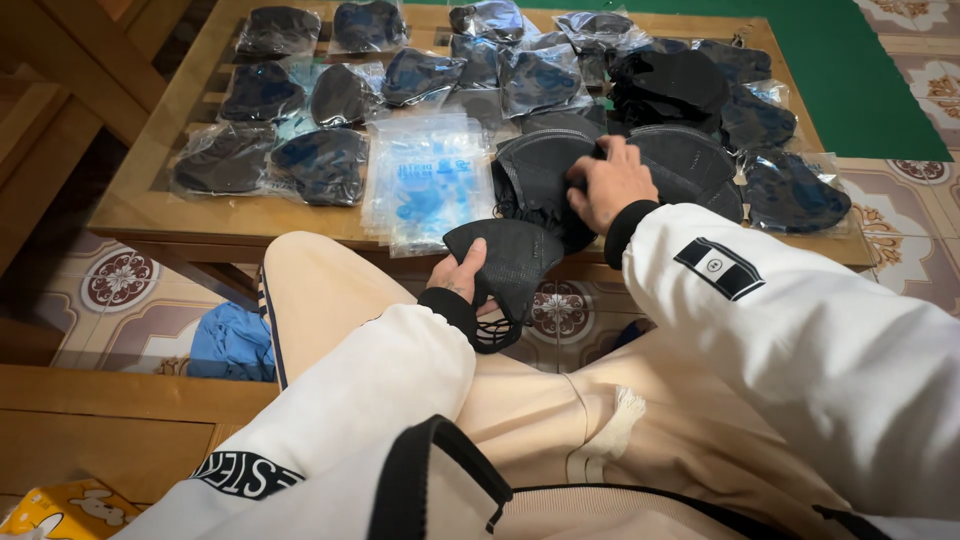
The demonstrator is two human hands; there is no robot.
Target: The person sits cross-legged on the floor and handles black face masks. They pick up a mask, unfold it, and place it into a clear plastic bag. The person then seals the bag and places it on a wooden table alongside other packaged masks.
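left hand [462, 275] gripping a black mask [510, 262] just below the table [170, 215] edge | right hand [610, 183] pinching the loose mask stack [545, 175] on the table | empty clear bags [425, 180] lying left of the stack

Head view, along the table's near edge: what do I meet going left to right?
Bagged black masks → stack of empty clear bags → left hand holding a black mask → right hand on the loose mask pile → a bagged mask.
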